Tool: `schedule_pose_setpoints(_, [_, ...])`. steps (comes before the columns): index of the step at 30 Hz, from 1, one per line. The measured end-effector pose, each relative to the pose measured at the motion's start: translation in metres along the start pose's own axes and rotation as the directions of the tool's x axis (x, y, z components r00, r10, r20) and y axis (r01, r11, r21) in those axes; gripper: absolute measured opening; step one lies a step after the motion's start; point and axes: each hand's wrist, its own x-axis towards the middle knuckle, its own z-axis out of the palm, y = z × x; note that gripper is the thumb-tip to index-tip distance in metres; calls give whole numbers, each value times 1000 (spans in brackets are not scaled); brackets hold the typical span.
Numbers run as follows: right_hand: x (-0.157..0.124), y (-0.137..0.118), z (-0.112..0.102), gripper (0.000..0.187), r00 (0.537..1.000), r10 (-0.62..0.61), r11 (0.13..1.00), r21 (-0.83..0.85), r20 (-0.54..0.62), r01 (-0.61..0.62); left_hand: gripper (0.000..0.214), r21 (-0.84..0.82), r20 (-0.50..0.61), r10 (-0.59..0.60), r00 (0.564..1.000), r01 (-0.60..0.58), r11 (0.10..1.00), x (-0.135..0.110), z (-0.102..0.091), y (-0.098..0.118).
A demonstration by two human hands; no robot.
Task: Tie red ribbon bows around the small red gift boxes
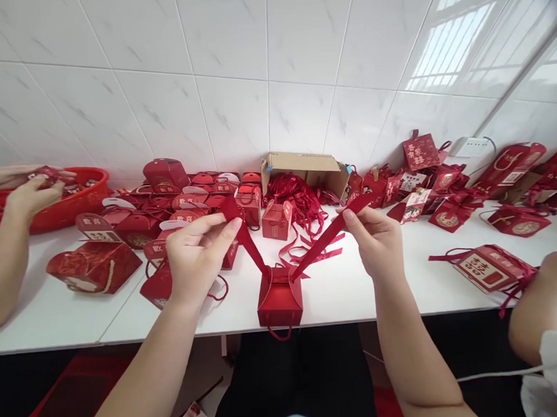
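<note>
A small red gift box (279, 299) stands at the table's front edge, straight ahead of me. A red ribbon (317, 247) runs up from its top in two arms that spread apart in a V. My left hand (201, 254) pinches one end between thumb and fingers, up and to the left of the box. The other end is pinched in my right hand (374, 237), up and to the right. Both ribbon arms look pulled fairly straight. A thin cord handle hangs at the box's near side.
Behind the box, a cardboard carton (304, 161) spills loose red ribbons (297, 198). Many red boxes (163, 174) crowd the left; bow-tied boxes (453, 213) lie right. A co-worker's hands (34, 192) work over a red basin (86, 192). Another person's arm (543, 305) is at far right.
</note>
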Motion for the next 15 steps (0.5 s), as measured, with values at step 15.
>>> schedule_pose_setpoints(15, [10, -27, 30, 27, 973, 13, 986, 156, 229, -50, 24, -374, 229, -183, 956, 261, 890, 4, 21, 14])
